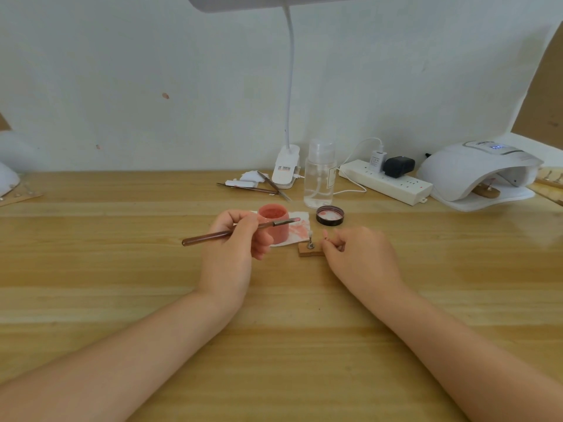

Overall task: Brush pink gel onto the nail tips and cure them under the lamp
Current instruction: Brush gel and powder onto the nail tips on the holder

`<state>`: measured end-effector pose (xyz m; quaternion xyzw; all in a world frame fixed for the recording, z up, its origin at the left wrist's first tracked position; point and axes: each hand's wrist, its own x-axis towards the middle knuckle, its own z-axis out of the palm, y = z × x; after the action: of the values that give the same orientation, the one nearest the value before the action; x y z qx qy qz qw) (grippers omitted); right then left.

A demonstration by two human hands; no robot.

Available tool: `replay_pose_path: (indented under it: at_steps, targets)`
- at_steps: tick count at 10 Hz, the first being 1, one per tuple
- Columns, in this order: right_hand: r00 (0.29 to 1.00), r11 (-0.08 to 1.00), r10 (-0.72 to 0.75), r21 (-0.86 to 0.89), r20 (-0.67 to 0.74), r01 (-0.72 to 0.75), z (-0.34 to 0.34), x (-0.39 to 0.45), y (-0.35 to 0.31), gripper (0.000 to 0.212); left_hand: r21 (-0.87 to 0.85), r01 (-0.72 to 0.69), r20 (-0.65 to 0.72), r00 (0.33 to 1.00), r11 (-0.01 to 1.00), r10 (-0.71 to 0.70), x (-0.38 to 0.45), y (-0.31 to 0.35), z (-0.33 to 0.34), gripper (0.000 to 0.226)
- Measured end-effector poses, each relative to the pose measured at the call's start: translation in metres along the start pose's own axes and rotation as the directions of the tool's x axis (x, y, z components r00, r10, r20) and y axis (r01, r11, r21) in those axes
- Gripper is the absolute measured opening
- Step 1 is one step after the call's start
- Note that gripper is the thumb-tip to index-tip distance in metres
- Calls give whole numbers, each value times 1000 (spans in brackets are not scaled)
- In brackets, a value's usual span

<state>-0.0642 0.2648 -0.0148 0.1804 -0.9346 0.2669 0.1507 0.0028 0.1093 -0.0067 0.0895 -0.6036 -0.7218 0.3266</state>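
Note:
My left hand grips a brown-handled brush, its pink-stained tip lying across the open pink gel jar. The jar stands on a white tissue smeared with pink. Just right of the jar sits a small wooden holder with a metal stand and a nail tip on it. My right hand rests at the holder's right end, its curled fingertips pinching it. The white curing lamp stands at the far right with another wooden holder inside.
The jar's dark lid lies upturned behind the holder. Farther back stand a clear pump bottle, a clip desk lamp, tweezers and a white power strip. More nail holders lie at the far left edge.

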Motion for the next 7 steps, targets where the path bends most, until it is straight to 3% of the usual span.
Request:
replay_pose_path:
  at_steps: [2, 3, 5, 7]
  targets:
    - [997, 974, -61, -215, 55, 71, -7, -4, -6, 43, -10, 17, -13, 1000, 1000, -17, 0, 0, -1, 22]
    - [992, 963, -118, -237, 55, 128, -8, -9, -11, 35, -8, 21, -22, 1000, 1000, -21, 1, 0, 0, 22]
    - [981, 936, -104, -317, 163, 152, 1, -5, -12, 43, -4, 20, -18, 1000, 1000, -20, 0, 0, 0, 22]
    - [977, 926, -122, -334, 176, 176, 2, -5, -5, 41, -9, 25, -21, 999, 1000, -25, 0, 0, 0, 22]
